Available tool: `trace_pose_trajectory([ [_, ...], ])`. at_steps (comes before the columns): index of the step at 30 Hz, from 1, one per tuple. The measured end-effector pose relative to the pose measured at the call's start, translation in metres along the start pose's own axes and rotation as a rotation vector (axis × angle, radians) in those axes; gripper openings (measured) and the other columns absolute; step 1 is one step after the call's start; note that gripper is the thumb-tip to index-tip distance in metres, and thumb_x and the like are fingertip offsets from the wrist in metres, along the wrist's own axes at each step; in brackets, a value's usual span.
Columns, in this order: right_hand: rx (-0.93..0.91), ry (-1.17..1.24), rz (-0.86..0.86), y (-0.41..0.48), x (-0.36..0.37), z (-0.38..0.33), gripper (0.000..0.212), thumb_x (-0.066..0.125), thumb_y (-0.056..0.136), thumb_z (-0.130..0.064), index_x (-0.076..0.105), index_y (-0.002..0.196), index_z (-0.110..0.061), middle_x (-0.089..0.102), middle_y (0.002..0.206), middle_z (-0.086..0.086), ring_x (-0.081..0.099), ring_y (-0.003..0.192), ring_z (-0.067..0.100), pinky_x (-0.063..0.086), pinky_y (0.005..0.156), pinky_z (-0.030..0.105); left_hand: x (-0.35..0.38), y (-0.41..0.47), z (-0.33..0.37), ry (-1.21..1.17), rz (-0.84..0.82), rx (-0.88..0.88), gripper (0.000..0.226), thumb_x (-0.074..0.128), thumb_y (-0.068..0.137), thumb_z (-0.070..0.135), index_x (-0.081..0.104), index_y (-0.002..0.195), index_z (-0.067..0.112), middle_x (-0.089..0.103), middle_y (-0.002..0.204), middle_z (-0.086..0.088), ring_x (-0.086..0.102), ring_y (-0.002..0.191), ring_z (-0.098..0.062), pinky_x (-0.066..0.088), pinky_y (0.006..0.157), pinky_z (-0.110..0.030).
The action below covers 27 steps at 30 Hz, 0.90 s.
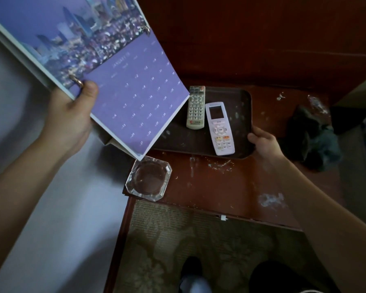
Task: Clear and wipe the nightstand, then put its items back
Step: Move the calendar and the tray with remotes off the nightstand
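Both calendar (140,98) and tray (239,98) held
Calendar is gripped by left hand (72,117); tray, bearing 2 remotes (195,108), at 3 o'clock by right hand (263,143).

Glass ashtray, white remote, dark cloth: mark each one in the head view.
glass ashtray (148,179), head view, on the middle of its round bowl.
white remote (219,129), head view, on its button pad below the screen.
dark cloth (311,136), head view, on the middle of the crumpled heap.
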State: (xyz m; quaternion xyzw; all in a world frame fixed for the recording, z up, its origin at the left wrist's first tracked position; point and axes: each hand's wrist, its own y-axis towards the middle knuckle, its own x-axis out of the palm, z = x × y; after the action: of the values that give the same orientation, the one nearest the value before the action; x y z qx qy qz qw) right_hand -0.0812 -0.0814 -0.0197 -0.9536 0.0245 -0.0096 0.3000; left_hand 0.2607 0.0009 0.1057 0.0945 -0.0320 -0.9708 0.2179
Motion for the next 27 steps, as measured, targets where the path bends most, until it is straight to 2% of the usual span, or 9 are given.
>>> trace_pose_trajectory([
  [3,-0.005,0.070,0.034,-0.009,-0.016,-0.001,0.039,0.037,0.096,0.000,0.049,0.132,-0.009,0.062,0.118,0.010,0.064,0.096,0.022,0.055,0.081,0.034,0.008,-0.006,0.009,-0.082,-0.010,-0.079,0.020,0.060,0.076,0.042,0.070,0.083,0.026,0.041,0.100,-0.013,0.038,0.096,-0.026,0.035,0.084,-0.046],
  [4,-0.006,0.088,0.037,-0.012,-0.022,-0.003,0.039,0.037,0.096,0.000,0.050,0.132,-0.008,0.062,0.119,0.011,0.064,0.097,0.024,0.055,0.081,0.034,0.011,-0.007,0.014,-0.082,-0.023,-0.088,0.021,0.060,0.076,0.042,0.069,0.083,0.025,0.040,0.100,-0.012,0.036,0.096,-0.025,0.035,0.088,-0.046],
  [6,-0.007,0.108,0.040,-0.017,-0.034,-0.008,0.041,0.036,0.097,0.000,0.048,0.135,-0.009,0.061,0.123,0.013,0.062,0.105,0.029,0.052,0.089,0.042,0.017,-0.009,0.025,-0.102,-0.035,-0.112,0.016,0.060,0.082,0.037,0.071,0.080,0.025,0.048,0.096,-0.012,0.044,0.097,-0.024,0.040,0.094,-0.044],
  [8,-0.006,0.112,0.042,-0.021,-0.045,-0.012,0.042,0.035,0.097,-0.001,0.048,0.135,-0.012,0.061,0.123,0.013,0.062,0.107,0.030,0.049,0.094,0.048,0.025,-0.010,0.034,-0.138,-0.051,-0.133,0.026,0.050,0.091,0.023,0.074,0.080,0.025,0.066,0.089,0.003,0.061,0.095,-0.014,0.050,0.095,-0.038],
  [12,-0.038,0.076,0.034,-0.032,-0.064,-0.013,0.041,0.037,0.096,-0.002,0.051,0.133,-0.015,0.063,0.122,0.010,0.062,0.107,0.029,0.048,0.094,0.050,0.033,-0.010,0.046,-0.201,-0.026,-0.167,0.044,0.039,0.099,0.013,0.076,0.079,0.026,0.073,0.083,0.013,0.069,0.086,-0.005,0.057,0.082,-0.029],
  [18,-0.012,-0.056,0.015,-0.038,-0.083,0.001,0.039,0.040,0.096,-0.004,0.053,0.131,-0.017,0.064,0.120,0.010,0.062,0.107,0.029,0.047,0.097,0.049,0.022,-0.010,0.040,-0.211,0.038,-0.144,0.017,0.046,0.096,0.020,0.063,0.094,0.018,0.062,0.102,-0.001,0.059,0.109,-0.021,0.047,0.100,-0.047],
  [20,0.029,-0.059,-0.001,-0.040,-0.085,0.012,0.039,0.039,0.097,-0.003,0.052,0.131,-0.017,0.063,0.121,0.009,0.061,0.107,0.028,0.046,0.098,0.048,0.012,-0.010,0.030,-0.220,0.068,-0.153,0.022,0.047,0.097,0.021,0.063,0.109,0.012,0.067,0.110,-0.004,0.064,0.108,-0.020,0.051,0.095,-0.044],
  [22,0.050,-0.075,-0.010,-0.045,-0.083,0.022,0.041,0.036,0.098,-0.002,0.049,0.134,-0.016,0.061,0.123,0.009,0.059,0.108,0.026,0.046,0.098,0.044,0.000,-0.010,0.021,-0.209,0.074,-0.168,0.041,0.051,0.096,0.025,0.050,0.131,0.004,0.060,0.129,-0.013,0.062,0.115,-0.024,0.051,0.096,-0.045],
  [27,0.045,-0.471,0.085,-0.046,-0.063,0.030,0.041,0.037,0.097,-0.010,0.044,0.136,-0.014,0.056,0.127,0.012,0.055,0.111,0.030,0.044,0.094,0.036,-0.025,-0.018,0.009,-0.192,0.109,-0.209,0.050,0.055,0.095,0.030,0.046,0.136,0.003,0.056,0.134,-0.016,0.060,0.118,-0.027,0.050,0.097,-0.047],
])
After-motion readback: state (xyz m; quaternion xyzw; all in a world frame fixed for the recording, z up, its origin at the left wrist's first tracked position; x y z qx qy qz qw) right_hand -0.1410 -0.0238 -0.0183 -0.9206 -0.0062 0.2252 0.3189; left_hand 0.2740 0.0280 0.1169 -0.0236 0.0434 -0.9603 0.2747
